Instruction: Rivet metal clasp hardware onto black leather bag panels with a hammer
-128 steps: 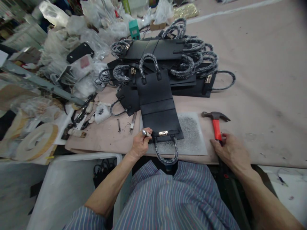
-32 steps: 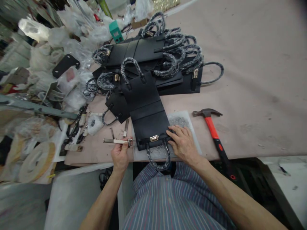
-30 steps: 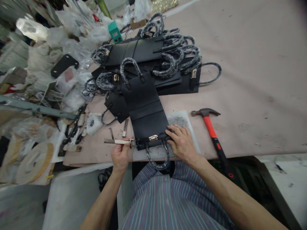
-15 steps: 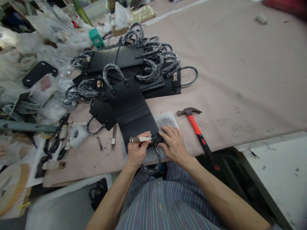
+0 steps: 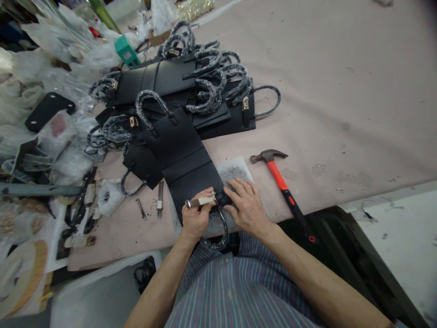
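Black and flat, the panel (image 5: 186, 157) lies lengthwise on the surface (image 5: 324, 127), its near end over a speckled white board (image 5: 235, 167) and its far end on a pile (image 5: 170, 79) of similar black pieces. It has two loop handles in clear wrapping: the far handle (image 5: 150, 95) arches over the pile, and the near handle (image 5: 224, 234) hangs past the surface's front edge.

The left hand (image 5: 196, 221) is at the panel's near end, its fingers closed around a metal tool (image 5: 201, 201) with a pale wrapped grip. The tool slants, butt to the left and tip toward the near right corner; whether the tip touches the panel, I cannot tell. The right hand (image 5: 251, 207) rests at that same corner, fingers extended and slightly spread, the fingertips on the panel's edge and the palm grasping nothing.

To the right, well apart from the panel, a claw hammer (image 5: 278, 175) lies on the surface, its red and black grip reaching past the edge. Left of the panel lie a second tool (image 5: 160, 200) with a pale wrap, a small rod (image 5: 141, 209) and a clear bag (image 5: 109, 199). Behind them sits a teal box (image 5: 127, 52), just beside the pile.
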The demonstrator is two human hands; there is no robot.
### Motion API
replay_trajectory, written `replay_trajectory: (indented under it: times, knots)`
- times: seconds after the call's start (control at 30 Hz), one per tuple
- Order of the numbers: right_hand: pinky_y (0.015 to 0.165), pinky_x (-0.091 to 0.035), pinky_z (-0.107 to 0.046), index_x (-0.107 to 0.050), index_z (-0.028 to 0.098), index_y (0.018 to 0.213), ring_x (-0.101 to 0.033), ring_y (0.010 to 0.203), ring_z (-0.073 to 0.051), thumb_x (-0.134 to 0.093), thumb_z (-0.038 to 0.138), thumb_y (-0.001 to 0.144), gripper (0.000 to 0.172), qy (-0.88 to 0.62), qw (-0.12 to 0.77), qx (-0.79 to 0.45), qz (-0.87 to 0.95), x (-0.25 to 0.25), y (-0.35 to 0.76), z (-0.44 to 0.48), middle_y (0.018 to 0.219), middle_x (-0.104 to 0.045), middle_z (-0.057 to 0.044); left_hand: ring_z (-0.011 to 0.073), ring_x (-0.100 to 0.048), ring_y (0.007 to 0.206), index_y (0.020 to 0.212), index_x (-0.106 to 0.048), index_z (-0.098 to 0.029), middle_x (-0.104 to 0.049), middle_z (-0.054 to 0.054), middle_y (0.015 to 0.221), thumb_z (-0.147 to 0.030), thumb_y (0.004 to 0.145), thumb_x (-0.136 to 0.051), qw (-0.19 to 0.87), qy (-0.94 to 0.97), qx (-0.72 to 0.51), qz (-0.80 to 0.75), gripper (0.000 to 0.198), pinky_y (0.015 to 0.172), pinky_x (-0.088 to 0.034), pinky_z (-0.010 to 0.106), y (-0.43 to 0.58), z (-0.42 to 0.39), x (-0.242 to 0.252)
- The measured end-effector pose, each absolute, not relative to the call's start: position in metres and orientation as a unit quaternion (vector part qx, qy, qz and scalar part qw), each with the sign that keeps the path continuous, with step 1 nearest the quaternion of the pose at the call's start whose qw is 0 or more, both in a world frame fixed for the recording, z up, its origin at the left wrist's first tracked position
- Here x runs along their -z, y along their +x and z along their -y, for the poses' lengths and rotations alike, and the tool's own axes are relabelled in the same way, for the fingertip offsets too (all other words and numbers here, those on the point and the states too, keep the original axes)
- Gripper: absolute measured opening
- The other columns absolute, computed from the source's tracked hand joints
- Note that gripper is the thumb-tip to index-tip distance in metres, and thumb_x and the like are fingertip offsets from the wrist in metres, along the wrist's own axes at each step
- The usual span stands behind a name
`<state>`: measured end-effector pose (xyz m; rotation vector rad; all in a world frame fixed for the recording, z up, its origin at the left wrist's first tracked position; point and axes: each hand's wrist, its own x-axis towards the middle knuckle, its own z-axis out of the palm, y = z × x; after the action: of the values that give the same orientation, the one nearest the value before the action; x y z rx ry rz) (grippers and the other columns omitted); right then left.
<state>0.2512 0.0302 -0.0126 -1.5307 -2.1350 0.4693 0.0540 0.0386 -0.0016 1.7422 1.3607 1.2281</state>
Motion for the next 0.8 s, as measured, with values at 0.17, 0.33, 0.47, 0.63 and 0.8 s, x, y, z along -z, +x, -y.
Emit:
replay_trajectory:
  times: [0.17, 0.33, 0.47, 0.63, 0.8]
  knots:
    - [0.119, -0.027, -0.056, -0.06, 0.02, 0.137, -0.041, 0.142, -0.034, -0.064, 0.032, 0.092, 0.047, -0.558, 0.232, -0.176, 0.777, 0.0101, 0.2508, -0.0306, 0.15, -0.054, -0.012, 0.0234, -0.075, 0.108, 0.102, -0.074, -0.018, -0.078, 0.01, 0.113, -0.018, 0.09, -0.071, 0.298, 0.664, -0.457, -0.511, 0.012, 0.101, -0.06, 0.045, 0.0556, -0.0396, 0.0017]
    - [0.119, -0.027, -0.056, -0.061, 0.018, 0.136, -0.042, 0.141, -0.035, -0.065, 0.031, 0.091, 0.047, -0.558, 0.232, -0.169, 0.779, 0.0092, 0.2511, -0.0305, 0.15, -0.054, -0.013, 0.0232, -0.075, 0.107, 0.101, -0.073, -0.018, -0.078, 0.01, 0.114, -0.018, 0.089, -0.072, 0.299, 0.668, -0.454, -0.509, 0.012, 0.1, -0.061, 0.044, 0.0571, -0.0407, 0.0008]
    - [0.119, -0.027, -0.056, -0.06, 0.019, 0.137, -0.041, 0.142, -0.035, -0.064, 0.031, 0.092, 0.047, -0.557, 0.234, -0.17, 0.779, 0.01, 0.2511, -0.0302, 0.15, -0.054, -0.012, 0.0229, -0.075, 0.106, 0.101, -0.073, -0.018, -0.078, 0.009, 0.113, -0.018, 0.09, -0.071, 0.276, 0.68, -0.446, -0.513, 0.011, 0.1, -0.062, 0.043, 0.0583, -0.0398, -0.0012]
    - [0.119, -0.027, -0.056, -0.06, 0.019, 0.137, -0.041, 0.142, -0.034, -0.065, 0.031, 0.092, 0.047, -0.557, 0.235, -0.177, 0.777, 0.0103, 0.2509, -0.0301, 0.151, -0.054, -0.011, 0.0222, -0.075, 0.108, 0.103, -0.071, -0.018, -0.077, 0.009, 0.114, -0.017, 0.091, -0.069, 0.238, 0.709, -0.428, -0.508, 0.012, 0.1, -0.062, 0.041, 0.0588, -0.0383, -0.0032]
    - [0.12, -0.027, -0.057, -0.06, 0.019, 0.137, -0.04, 0.143, -0.034, -0.063, 0.03, 0.092, 0.047, -0.557, 0.236, -0.181, 0.776, 0.0094, 0.2514, -0.0305, 0.151, -0.053, -0.012, 0.0227, -0.074, 0.109, 0.106, -0.07, -0.018, -0.077, 0.01, 0.116, -0.015, 0.092, -0.068, 0.217, 0.72, -0.419, -0.509, 0.014, 0.101, -0.061, 0.043, 0.0585, -0.0373, -0.0007]
